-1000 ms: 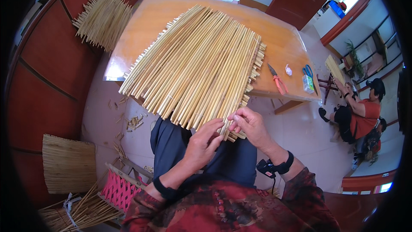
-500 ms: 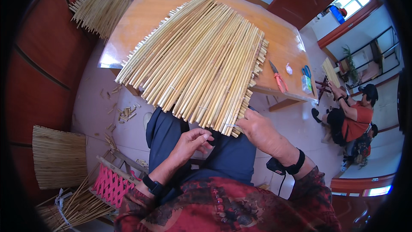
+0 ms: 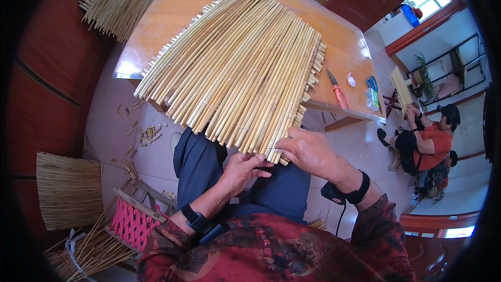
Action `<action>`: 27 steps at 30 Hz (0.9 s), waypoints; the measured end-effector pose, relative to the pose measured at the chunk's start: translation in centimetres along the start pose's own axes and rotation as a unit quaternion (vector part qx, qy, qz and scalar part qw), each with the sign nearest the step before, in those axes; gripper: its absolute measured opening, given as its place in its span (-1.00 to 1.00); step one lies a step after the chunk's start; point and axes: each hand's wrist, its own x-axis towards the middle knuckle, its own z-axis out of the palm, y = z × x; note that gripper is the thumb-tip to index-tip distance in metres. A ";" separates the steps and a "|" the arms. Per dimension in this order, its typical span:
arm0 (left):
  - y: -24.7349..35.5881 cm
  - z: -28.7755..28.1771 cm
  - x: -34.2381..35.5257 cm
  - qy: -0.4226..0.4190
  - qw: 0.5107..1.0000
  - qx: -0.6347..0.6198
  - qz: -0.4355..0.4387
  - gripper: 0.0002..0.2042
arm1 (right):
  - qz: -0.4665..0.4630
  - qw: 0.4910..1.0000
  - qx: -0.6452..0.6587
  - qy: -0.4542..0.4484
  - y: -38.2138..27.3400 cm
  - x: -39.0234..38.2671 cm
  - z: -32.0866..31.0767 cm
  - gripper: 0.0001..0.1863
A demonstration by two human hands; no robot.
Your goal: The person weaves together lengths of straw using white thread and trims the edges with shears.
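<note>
A mat of pale reed stalks (image 3: 224, 73), tied across with thin thread, lies over the table and reaches out above my lap. At its near right corner, my left hand (image 3: 244, 173) has its thumb and forefinger on the stalk ends, the other fingers curled below. My right hand (image 3: 310, 151) is closed in a pinch at the last stalks on the right edge. A thin, pale, needle-like thing shows at its fingertips; whether it is needle or thread is unclear. More stalk ends jut out beneath the mat's right edge.
On the wooden table (image 3: 156, 26) lie red-handled pliers (image 3: 339, 94), a crumpled white bit (image 3: 351, 79), scissors (image 3: 371, 83) and a small box (image 3: 372, 99). Cut reed pieces (image 3: 150, 134) litter the floor. A pink-laced stool (image 3: 130, 222) stands left; a co-worker (image 3: 433, 138) sits right.
My left hand has risen to the right and now touches the mat's near edge. The right hand has shifted slightly left and up along the corner, still pinching.
</note>
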 end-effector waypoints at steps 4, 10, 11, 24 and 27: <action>-0.4 0.3 0.2 0.013 0.999 0.016 0.027 -0.70 | 0.018 0.998 -0.017 -0.054 0.0 0.4 -0.3 -0.84; -0.1 0.7 0.3 0.034 0.999 0.005 0.012 -0.68 | 0.024 0.998 0.037 -0.054 1.4 -0.6 0.8 -0.84; -0.1 0.7 0.3 0.037 0.999 0.004 0.012 -0.68 | 0.014 0.997 0.051 -0.053 1.7 -0.6 0.9 -0.85; -0.4 0.6 0.4 0.032 0.999 -0.002 0.027 -0.69 | 0.026 0.994 0.066 -0.086 1.1 -0.6 -0.2 -0.82; -0.3 0.6 0.5 0.031 0.999 -0.001 0.025 -0.70 | 0.014 0.993 0.088 -0.078 1.5 -0.5 0.0 -0.78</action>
